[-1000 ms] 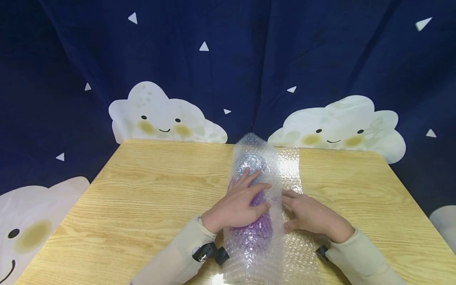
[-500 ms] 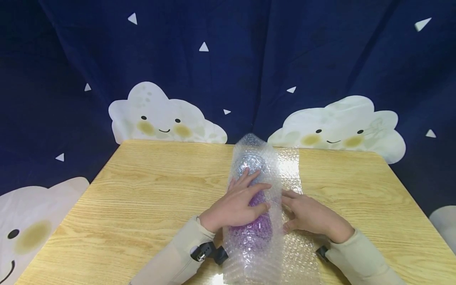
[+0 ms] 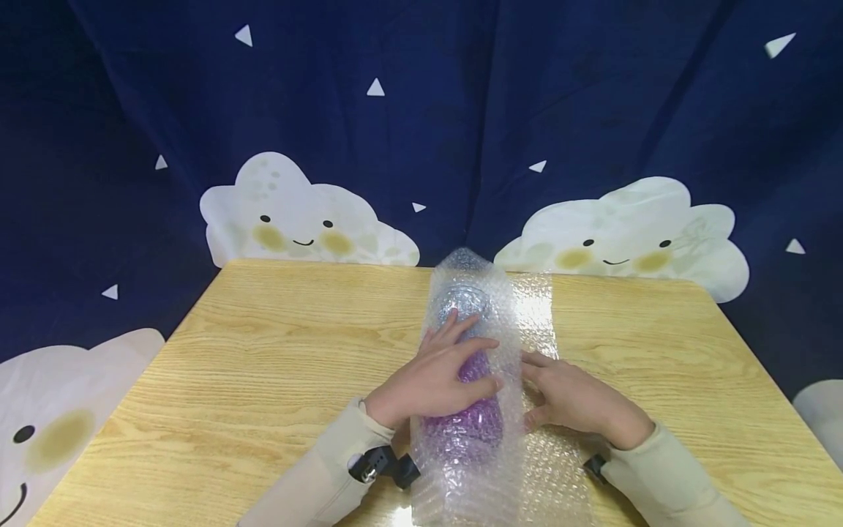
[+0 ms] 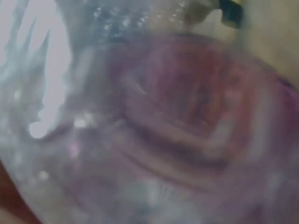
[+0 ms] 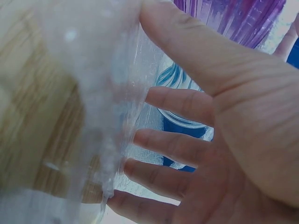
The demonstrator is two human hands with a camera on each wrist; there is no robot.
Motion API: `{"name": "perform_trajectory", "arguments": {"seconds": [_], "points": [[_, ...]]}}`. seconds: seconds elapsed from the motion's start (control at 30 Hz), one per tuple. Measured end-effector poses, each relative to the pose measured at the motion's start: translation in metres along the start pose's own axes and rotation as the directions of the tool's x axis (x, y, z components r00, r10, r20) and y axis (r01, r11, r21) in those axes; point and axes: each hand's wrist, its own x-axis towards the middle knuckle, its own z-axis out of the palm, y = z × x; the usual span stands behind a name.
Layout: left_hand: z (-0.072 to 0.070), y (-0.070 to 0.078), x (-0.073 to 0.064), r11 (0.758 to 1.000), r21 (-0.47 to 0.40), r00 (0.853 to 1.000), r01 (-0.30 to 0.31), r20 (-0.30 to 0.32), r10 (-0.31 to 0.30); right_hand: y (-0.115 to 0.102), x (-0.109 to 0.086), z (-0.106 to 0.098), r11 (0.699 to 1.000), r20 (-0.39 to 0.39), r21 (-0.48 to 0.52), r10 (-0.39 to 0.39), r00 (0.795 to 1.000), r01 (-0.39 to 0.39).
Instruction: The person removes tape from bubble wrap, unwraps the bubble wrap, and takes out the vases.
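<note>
A glass vase (image 3: 470, 424), purple along the body and pale blue at the far end, lies lengthwise on the table under bubble wrap (image 3: 457, 487). My left hand (image 3: 431, 380) rests on top of the wrapped vase, fingers spread. At the vase's right side, my right hand (image 3: 579, 399) touches the wrap with its fingertips and thumb. The right wrist view shows these fingers extended against a clear sheet of wrap (image 5: 107, 107), with the ribbed purple glass vase (image 5: 233, 18) beyond. Blurred purple glass (image 4: 187, 102) behind film fills the left wrist view.
A flat strip of bubble wrap (image 3: 560, 472) extends on the right, partly beneath the right hand. The wooden table (image 3: 290, 344) reaches back to a dark blue curtain (image 3: 435, 110) printed with clouds. The wrap's far tip overhangs the table's back edge.
My left hand has shifted very slightly to the left on top of the wrapped vase. The right hand and the vase stay in place.
</note>
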Motion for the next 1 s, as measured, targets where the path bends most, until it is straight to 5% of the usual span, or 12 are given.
{"name": "perform_trajectory", "arguments": {"seconds": [1.0], "points": [[-0.009,-0.0072,-0.0018,0.999,0.042,0.998,-0.003,0.067,0.0,0.003,-0.0002,0.0004,0.999,-0.005,0.029,-0.038,0.999,0.039]]}}
